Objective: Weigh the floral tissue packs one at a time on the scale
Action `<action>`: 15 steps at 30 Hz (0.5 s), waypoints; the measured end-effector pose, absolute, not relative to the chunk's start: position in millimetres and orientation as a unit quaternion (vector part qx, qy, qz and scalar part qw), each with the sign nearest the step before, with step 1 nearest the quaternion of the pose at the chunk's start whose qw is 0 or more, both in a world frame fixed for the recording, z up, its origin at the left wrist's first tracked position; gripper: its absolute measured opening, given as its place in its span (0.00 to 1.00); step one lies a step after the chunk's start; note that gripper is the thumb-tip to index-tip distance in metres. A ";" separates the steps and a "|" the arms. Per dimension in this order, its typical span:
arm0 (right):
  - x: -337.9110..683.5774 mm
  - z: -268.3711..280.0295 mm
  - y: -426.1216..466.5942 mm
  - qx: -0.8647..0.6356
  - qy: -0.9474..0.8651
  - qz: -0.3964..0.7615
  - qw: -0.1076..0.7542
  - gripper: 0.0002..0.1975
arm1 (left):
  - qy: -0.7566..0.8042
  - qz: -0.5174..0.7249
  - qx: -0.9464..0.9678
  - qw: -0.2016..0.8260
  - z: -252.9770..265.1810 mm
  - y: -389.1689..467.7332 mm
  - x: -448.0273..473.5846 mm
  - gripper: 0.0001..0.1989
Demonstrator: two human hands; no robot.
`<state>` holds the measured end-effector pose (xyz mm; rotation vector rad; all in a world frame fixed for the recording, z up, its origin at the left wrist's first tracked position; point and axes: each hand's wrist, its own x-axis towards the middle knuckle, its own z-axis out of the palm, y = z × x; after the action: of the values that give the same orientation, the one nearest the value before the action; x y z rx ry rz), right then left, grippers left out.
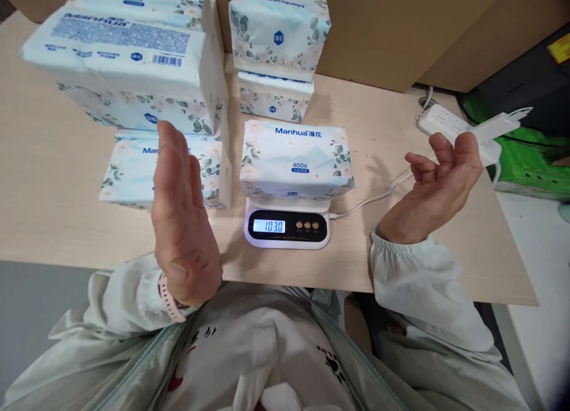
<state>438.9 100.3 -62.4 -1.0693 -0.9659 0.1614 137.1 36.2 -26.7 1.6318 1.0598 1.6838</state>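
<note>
A pack of tissues [296, 158] rests on a white digital scale [289, 240] whose lit display reads 103.0. My left hand [180, 221] is raised to the left of the scale, flat and edge-on, with nothing in it. Behind its fingers stands a stack of tissue packs [133, 84], partly hidden by the hand. Over on the right, my right hand [434, 188] is held up with the palm turned inward and the fingers apart, somewhat curled and holding nothing. Neither hand touches the pack on the scale.
Behind the scale, two more tissue packs [278, 37] are stacked. A white cable [369, 204] runs from the scale toward a power strip [445, 126] at the back right. Brown cardboard [365, 31] lines the back of the wooden table [66, 221]. Something bright green [529, 167] lies beyond the right edge.
</note>
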 end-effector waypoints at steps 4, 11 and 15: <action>435.8 -59.7 99.4 -0.497 -0.432 0.082 0.748 0.29 | 0.353 0.616 0.663 0.237 -31.6 45.0 130.9 0.31; 432.2 -57.3 95.9 -0.539 -0.458 0.141 0.692 0.31 | 0.317 0.515 0.657 0.450 -27.9 57.4 112.4 0.46; 419.8 -55.7 79.7 -0.553 -0.585 0.246 0.540 0.37 | 0.341 0.535 0.631 0.445 -29.1 56.4 125.2 0.35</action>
<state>419.8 79.7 -55.7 -1.3148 -1.3919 0.5839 125.2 56.4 -29.1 1.5641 0.8451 1.3266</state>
